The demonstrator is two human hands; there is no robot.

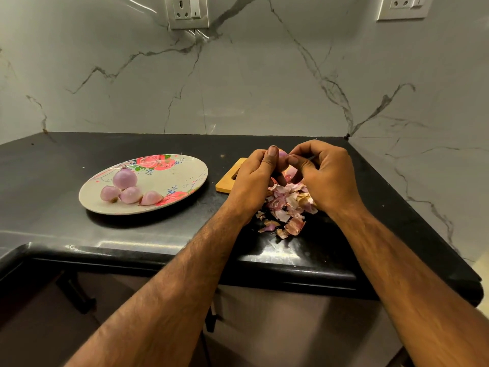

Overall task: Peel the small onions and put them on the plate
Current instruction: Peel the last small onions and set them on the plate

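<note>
Forearms (185,274) lead to my left hand (254,170), fingers curled round a small onion (282,154) and holding it above the peel pile (285,207). My right hand (325,176) pinches its top. Four peeled onions (127,188) lie on the floral plate (185,176), well to the left.

Both arms are bare from the bottom of the frame up. The left forearm (169,287) has plenty of dark hair, and the right forearm (397,260) looks smoother, with veins showing. The left hand (254,176) and right hand (328,176) have short, trimmed thumbnails.
</note>
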